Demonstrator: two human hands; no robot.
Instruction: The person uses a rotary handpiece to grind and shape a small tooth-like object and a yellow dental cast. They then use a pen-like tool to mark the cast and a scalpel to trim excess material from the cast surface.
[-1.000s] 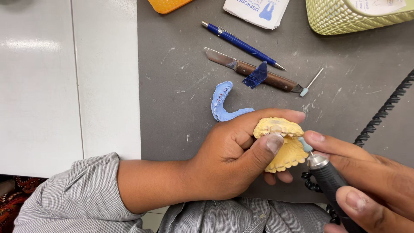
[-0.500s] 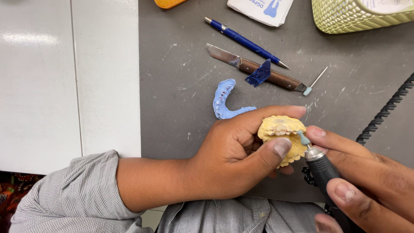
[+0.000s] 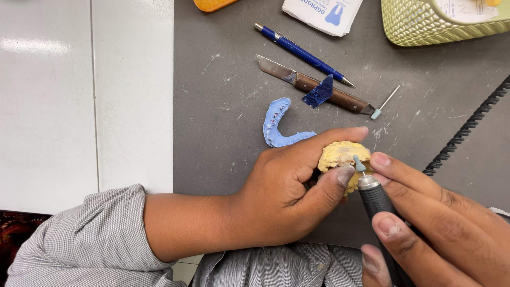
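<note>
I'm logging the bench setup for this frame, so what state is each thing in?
Left hand: fingers closed around the yellow dental cast.
Right hand: grips the dark handpiece, tip against the cast.
Blue arch piece: lying flat on the grey mat.
Knife: lying flat, blade bare.
Blue pen: lying flat, tip out.
Loose bur: lying alone.
Yellow-green basket: upright.

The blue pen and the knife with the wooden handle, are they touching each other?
Apart. The head view shows a strip of grey mat between the blue pen and the knife.

Bright overhead light, sharp, glare top-left
</note>
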